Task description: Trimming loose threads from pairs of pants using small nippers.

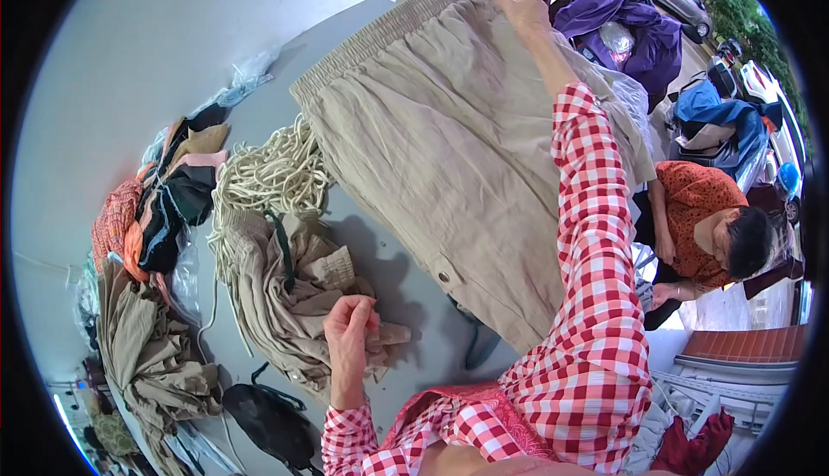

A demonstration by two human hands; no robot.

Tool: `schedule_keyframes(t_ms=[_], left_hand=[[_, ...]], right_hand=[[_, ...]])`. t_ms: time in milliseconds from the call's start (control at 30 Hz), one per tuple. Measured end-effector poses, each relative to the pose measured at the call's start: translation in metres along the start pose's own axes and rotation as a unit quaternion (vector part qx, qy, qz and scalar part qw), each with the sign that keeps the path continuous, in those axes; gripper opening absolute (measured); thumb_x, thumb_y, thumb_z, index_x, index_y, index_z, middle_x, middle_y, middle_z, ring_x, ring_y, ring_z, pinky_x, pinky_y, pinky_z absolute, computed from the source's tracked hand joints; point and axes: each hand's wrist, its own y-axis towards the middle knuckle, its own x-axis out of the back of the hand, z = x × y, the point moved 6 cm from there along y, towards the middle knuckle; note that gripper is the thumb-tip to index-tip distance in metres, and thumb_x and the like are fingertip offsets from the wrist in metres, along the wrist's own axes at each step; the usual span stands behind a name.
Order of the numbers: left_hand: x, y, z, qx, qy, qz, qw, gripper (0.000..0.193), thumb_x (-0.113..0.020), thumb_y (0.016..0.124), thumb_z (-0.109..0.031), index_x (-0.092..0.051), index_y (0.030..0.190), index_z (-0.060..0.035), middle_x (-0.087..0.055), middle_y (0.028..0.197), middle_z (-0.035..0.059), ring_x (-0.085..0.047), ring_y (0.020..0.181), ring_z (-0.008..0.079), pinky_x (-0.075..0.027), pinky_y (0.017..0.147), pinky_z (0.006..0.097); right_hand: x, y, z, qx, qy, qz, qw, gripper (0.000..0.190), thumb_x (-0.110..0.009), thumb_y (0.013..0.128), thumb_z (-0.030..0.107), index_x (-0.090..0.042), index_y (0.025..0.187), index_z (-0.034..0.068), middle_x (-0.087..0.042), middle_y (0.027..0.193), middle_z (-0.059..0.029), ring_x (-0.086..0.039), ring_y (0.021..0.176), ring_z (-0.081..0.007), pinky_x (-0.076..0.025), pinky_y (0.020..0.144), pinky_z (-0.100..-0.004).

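Observation:
A pair of khaki trousers (440, 152) with a gathered elastic waistband (388, 29) is spread over the grey table (363, 223). My right hand (528, 15) grips the far right end of that waistband. Near the lower edge of the cloth is a tab with a round metal snap (444, 276). My left hand (350, 324) is closed above a crumpled pile of khaki garments (278, 308), thumb against the curled fingers, with nothing visible in it. A tangle of cream cord (278, 168) lies behind the pile. A dark green strap (482, 345) partly shows under the trousers.
Mixed cloth scraps (171, 197) and more khaki cloth (149, 346) line the table's left side by the wall. A black pouch (269, 421) lies near me. To the right a person (699, 223) bends forward, near covered motorbikes (622, 16). Dark red cloth (696, 443) is at lower right.

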Motion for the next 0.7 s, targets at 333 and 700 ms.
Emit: schedule_keyframes(t_ms=[333,700], left_hand=[[0.002,0.022,0.024,0.025,-0.036,0.005,0.999,0.014,-0.053,0.087,-0.014,-0.057,0.083,-0.0011,-0.053,0.064,0.0008,-0.047,0.057,0.0070,-0.038,0.054,0.0185],[-0.002,0.014,0.026,0.054,0.014,-0.006,0.998,0.013,-0.054,0.085,-0.013,-0.058,0.082,-0.0007,-0.051,0.064,-0.0006,-0.045,0.058,0.0052,-0.035,0.051,0.0185]], right_hand=[[-0.016,0.037,-0.031,-0.063,-0.063,-0.044,0.995,0.043,-0.056,0.069,0.038,-0.063,0.098,0.006,-0.062,0.096,-0.0160,-0.059,0.091,-0.0337,-0.044,0.079,-0.0423],[0.048,0.006,-0.068,0.011,0.499,0.057,0.865,0.015,-0.062,0.075,0.017,-0.052,0.067,0.009,-0.041,0.053,0.0069,-0.034,0.044,-0.0027,-0.022,0.040,-0.0202]])
